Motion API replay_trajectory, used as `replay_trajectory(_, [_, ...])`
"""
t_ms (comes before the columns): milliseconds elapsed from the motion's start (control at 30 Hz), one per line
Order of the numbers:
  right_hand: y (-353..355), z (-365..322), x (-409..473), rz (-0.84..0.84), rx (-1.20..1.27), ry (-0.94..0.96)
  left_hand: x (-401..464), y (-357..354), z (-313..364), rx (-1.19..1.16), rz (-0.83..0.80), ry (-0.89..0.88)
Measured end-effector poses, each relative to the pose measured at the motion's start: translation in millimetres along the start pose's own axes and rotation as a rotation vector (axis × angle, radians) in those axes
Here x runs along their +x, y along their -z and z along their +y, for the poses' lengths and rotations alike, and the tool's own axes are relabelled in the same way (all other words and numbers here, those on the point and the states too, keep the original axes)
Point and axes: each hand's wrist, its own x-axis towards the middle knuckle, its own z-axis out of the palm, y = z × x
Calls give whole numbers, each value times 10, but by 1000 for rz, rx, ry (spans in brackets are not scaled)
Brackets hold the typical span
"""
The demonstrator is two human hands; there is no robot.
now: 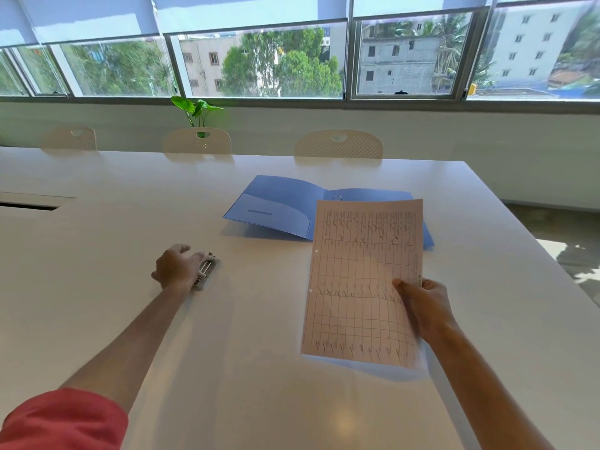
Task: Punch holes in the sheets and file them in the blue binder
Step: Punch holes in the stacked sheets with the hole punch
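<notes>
At the far left a dark slot [29, 203] is let into the broad white table [259, 368], whose glossy top mirrors the daylight. A red sleeve [61, 420] shows at the near corner, and the bare forearm runs out to the left hand [177, 266], which rests on a grey hole punch [206, 271]; its fingers curl over the far side, though how firm the grip is I cannot tell. Beyond the table stand three pale chairs [339, 144] against a white wall, with a green plant [196, 112] behind the middle-left one. Above runs a long row of windows [259, 60] with blinds half lowered, trees and buildings outside. Right of centre the blue binder [276, 209] lies open on the table, a metal ring [337, 198] at its spine. In front of it the right hand [422, 303] pinches the sheets [360, 287] by their right edge, holding them lifted and tilted above the table; two punched holes show along the left edge. Floor shows past the table's right side.
</notes>
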Motion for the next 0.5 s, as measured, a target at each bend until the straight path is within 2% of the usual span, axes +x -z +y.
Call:
replay_trajectory(67, [16, 2, -5, 15, -8, -2, -192, -56, 197, -67, 21, -219])
replay_trajectory(133, [31, 7, -11, 26, -14, -2, -441, -140, 407, -166, -88, -326])
replay_trajectory(267, [71, 10, -26, 27, -16, -12, -955, -321, 746, -447, -617, -266])
replay_trajectory(333, [108, -2, -34, 27, -6, -19, -1138, -413, 839, -483, -821, -232])
replay_trajectory(400, [152, -21, -44, 25, -1, -32, -1270, -489, 919, -505, -933, -195])
replay_trajectory(500, [220, -53, -68, 29, 4, -43, -1411, -574, 1037, -528, -1015, -178])
